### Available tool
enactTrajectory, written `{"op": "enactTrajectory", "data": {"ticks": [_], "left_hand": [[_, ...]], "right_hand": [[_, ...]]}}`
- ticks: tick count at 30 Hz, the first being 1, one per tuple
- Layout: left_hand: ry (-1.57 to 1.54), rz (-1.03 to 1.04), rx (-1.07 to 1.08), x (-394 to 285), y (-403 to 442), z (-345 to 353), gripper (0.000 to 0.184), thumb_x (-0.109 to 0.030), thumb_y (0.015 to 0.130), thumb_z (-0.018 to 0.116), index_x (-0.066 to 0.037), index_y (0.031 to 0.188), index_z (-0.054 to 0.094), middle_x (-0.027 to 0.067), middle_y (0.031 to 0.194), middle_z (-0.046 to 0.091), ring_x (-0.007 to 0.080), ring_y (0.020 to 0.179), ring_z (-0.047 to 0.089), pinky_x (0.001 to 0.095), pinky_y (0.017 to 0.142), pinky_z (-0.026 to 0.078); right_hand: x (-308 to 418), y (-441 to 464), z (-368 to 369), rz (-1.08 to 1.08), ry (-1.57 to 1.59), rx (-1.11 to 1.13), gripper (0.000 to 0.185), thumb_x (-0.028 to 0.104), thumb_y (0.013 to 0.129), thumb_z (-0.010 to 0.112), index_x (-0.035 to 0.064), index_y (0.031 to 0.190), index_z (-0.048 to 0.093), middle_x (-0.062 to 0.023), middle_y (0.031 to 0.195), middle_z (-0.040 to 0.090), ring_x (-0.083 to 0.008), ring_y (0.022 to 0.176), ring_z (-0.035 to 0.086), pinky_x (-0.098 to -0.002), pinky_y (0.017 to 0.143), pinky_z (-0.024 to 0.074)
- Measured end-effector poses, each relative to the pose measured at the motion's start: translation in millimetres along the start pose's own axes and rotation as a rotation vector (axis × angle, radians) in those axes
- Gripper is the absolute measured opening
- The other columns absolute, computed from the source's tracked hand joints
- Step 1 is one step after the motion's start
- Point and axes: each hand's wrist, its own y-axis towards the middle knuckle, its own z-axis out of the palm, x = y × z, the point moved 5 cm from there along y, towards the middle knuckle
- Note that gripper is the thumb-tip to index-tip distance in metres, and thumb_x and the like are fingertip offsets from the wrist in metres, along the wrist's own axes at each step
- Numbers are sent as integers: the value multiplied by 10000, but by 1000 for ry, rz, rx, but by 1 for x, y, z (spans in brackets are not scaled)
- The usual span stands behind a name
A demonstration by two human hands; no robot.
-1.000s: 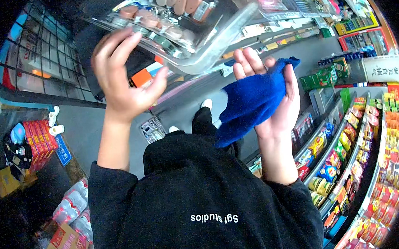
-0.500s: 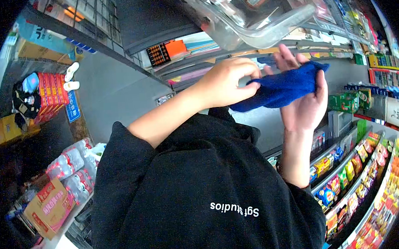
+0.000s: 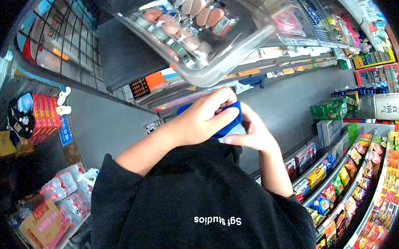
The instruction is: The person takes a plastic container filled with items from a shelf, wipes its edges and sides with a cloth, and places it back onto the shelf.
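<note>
on my feed, the blue cloth sits bunched near mid-frame, between the two hands and above the hoodie. left hand: clamped on it, thumb laid over the near face. right hand: thumb standing apart, fingers tucked behind the cloth, so i can't tell whether they grip.

here's my worry: the left seems to carry most of it. if that thumb slackens, i reckon the cloth slides away towards six. and up at twelve, the clear tray juts out near the knuckles; too brisk a lift could clip its corner and jolt the packets inside.

round about: wire grille at ten, abacus nearer in on that same line, bottles at eight, snack bags at four. those look well apart; only the tray crowds the hands.
</note>
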Motion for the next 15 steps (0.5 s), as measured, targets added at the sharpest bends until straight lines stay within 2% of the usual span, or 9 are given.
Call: {"op": "enactTrajectory", "data": {"ticks": [3, 4, 6, 8, 10, 12, 13, 14, 15], "left_hand": [[290, 101, -72, -18, -4, -1, 152, -147, 853, 551, -12, 889, 490, 65, 785, 485, 140, 726, 478, 268, 679, 412], [376, 137, -120, -24, -7, -4, 141, -122, 825, 585, -6, 865, 518, 89, 795, 535, 171, 729, 529, 288, 678, 434], [487, 249, -202, -35, -14, -8, 172, -150, 794, 617, -22, 854, 518, 105, 755, 550, 232, 684, 572, 312, 624, 442], [652, 455, -256, -55, -31, -18, 159, -113, 716, 692, -34, 776, 569, 68, 740, 592, 232, 670, 594, 307, 614, 460], [753, 657, -241, -76, -50, -31, 207, -112, 628, 747, -77, 743, 580, 43, 732, 609, 196, 632, 587, 306, 596, 464], [925, 752, -429, -93, -65, -52, 343, -137, 550, 780, -95, 811, 563, 27, 719, 576, 216, 610, 552, 338, 607, 441], [1034, 763, -516, -100, -66, -63, 403, -168, 528, 780, -87, 855, 559, 56, 771, 566, 243, 678, 548, 357, 648, 423], [1219, 659, -584, -105, -61, -72, 471, -263, 524, 785, -72, 896, 568, 89, 862, 573, 292, 831, 548, 391, 760, 411], [1262, 610, -602, -109, -52, -78, 527, -315, 509, 786, -70, 922, 571, 93, 887, 574, 301, 884, 538, 402, 810, 394]], "right_hand": [[8, 7, -1, -53, -121, 43, 309, 131, 698, 728, 5, 956, 615, -58, 965, 587, -142, 895, 543, -290, 823, 423], [13, 4, -6, -58, -128, 39, 309, 131, 698, 728, 5, 956, 615, -58, 965, 587, -142, 895, 543, -290, 823, 423], [4, -5, -16, 275, 190, 45, 330, 117, 716, 703, -12, 1002, 602, -59, 914, 617, -138, 808, 574, -274, 771, 453], [7, -12, -35, 191, 399, -133, 414, 114, 697, 695, -41, 1060, 569, -100, 963, 628, -183, 845, 599, -314, 790, 466], [32, -18, -62, -167, 417, -314, 470, 121, 683, 683, -43, 1098, 535, -130, 1017, 605, -239, 904, 588, -371, 828, 454], [61, -15, -83, -408, 539, -394, 490, 117, 685, 656, -43, 1123, 506, -149, 1066, 573, -279, 961, 562, -411, 878, 424], [72, -14, -97, -491, 510, -526, 482, 111, 694, 638, -44, 1128, 497, -147, 1071, 568, -276, 968, 556, -408, 888, 416], [83, -13, -108, -570, 480, -656, 473, 105, 703, 621, -45, 1132, 489, -144, 1076, 562, -272, 975, 551, -405, 898, 408], [97, -4, -112, -576, 375, -689, 449, 102, 713, 614, -40, 1124, 502, -142, 1082, 561, -266, 979, 551, -395, 906, 400]]}}
